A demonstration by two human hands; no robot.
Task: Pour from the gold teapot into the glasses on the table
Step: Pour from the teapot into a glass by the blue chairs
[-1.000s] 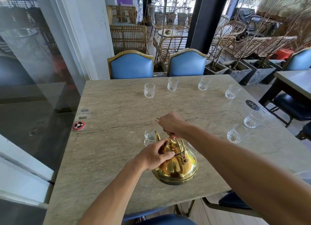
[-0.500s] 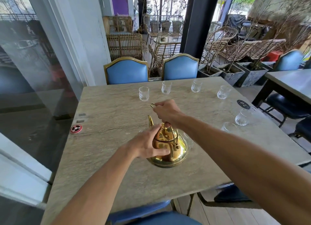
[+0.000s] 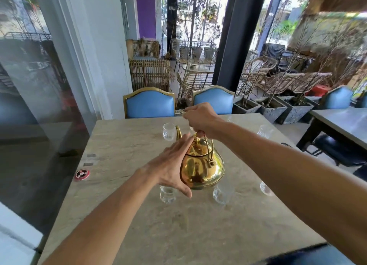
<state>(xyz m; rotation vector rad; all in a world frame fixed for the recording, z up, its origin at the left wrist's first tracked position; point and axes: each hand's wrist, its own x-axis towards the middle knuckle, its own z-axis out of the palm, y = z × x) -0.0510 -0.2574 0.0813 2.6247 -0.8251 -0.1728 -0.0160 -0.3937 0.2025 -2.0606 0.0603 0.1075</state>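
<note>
Gold teapot [image 3: 202, 165] held above the centre of the stone surface [image 3: 158, 225], spout pointing toward 11 o'clock. The right hand [image 3: 200, 119] is closed around the top of the arched handle and carries the pot's weight. The left hand [image 3: 170, 165] lies flat and open against the pot's 9 o'clock flank, fingers [image 3: 184, 143] spread and reaching up to the lid knob, steadying the lid; it grips nothing.

Glasses are set around the surface. Two stand just below the pot at 6 o'clock: the near left glass [image 3: 167, 194], partly behind the left thumb, and the near right glass [image 3: 221, 195]. Another, the right-edge glass [image 3: 265, 188], shows at 4 o'clock beside the right forearm. At the far side stand the far left glass [image 3: 168, 131], just beside the spout at 11 o'clock, and the far right glass [image 3: 264, 131] at 2 o'clock. Other glasses may be hidden behind the arms.

Progress, as a judgement: no stream leaves the spout, and the pot sits nearly level, so this appears to be a carry between pours. Blur and clear glass leave the fill of each glass undeterminable; how many remain to be poured cannot be told. The spout's nearness to the far left glass suggests it as a likely next target.
</note>
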